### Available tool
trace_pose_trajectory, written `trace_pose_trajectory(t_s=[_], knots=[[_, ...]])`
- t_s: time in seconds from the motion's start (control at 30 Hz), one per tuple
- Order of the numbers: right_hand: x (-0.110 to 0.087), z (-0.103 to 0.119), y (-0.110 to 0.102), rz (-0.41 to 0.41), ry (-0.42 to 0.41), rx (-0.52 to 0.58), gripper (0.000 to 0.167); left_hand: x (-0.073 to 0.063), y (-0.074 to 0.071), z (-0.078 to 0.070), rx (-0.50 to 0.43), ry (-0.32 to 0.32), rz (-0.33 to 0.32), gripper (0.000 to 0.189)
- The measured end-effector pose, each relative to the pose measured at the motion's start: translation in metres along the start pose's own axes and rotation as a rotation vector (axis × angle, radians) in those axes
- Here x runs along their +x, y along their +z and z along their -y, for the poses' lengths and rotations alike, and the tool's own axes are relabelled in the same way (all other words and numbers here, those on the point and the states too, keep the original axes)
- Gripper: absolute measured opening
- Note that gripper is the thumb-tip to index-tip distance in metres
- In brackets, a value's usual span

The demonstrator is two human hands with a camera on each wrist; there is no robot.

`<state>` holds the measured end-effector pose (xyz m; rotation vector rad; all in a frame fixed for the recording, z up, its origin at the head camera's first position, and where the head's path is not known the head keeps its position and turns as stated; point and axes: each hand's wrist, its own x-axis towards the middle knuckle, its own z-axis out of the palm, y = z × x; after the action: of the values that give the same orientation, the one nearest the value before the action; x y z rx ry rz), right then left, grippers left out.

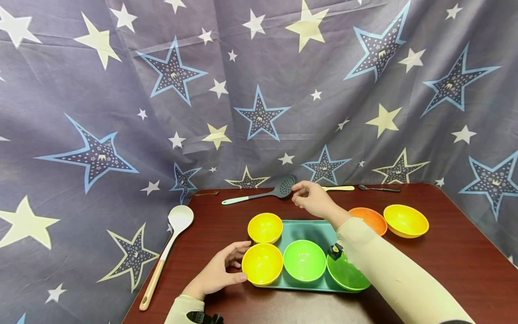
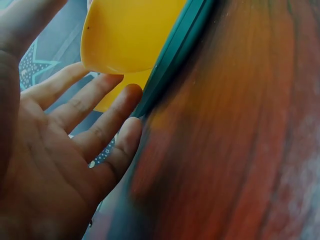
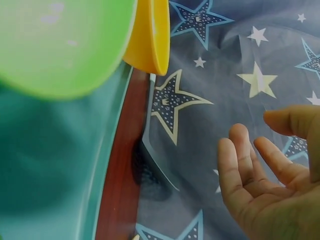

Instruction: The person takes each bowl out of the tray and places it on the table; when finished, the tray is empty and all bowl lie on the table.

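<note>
My left hand (image 1: 220,269) is beside the front yellow bowl (image 1: 262,264), thumb and fingers spread near its left rim. In the left wrist view its fingers are relaxed, close to the bowl and the tray edge. My right hand (image 1: 313,198) hovers beyond the far side of the teal tray (image 1: 293,228), fingers loosely bent with nothing between them. Nearest to it lies a grey slotted turner (image 1: 283,187) with a pale handle. On the tray sit another yellow bowl (image 1: 265,227), a light green bowl (image 1: 305,261) and a darker green bowl (image 1: 347,272), partly behind the right sleeve.
An orange bowl (image 1: 369,219) and a yellow bowl (image 1: 406,221) stand right of the tray. A white ladle (image 1: 170,243) with a wooden handle lies along the left edge. A pale yellow handle (image 1: 341,188) and a dark utensil (image 1: 378,189) lie near the star-patterned curtain.
</note>
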<state>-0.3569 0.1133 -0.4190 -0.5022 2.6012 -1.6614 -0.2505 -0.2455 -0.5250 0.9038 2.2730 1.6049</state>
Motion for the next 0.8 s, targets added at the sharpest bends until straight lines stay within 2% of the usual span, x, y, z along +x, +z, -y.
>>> trace_pose_trajectory(t_s=[0.13,0.37,0.8], knots=[[0.004,0.0,0.009,0.018,0.012,0.017,0.029,0.0,0.0,0.001,0.023,-0.03,0.009,0.081],[0.008,-0.002,0.023,0.043,0.023,0.037,0.031,0.001,0.001,0.0,0.045,-0.029,0.019,0.088],[0.013,-0.008,0.041,0.079,0.112,0.076,0.028,0.001,0.004,-0.001,0.047,-0.026,0.003,0.088]])
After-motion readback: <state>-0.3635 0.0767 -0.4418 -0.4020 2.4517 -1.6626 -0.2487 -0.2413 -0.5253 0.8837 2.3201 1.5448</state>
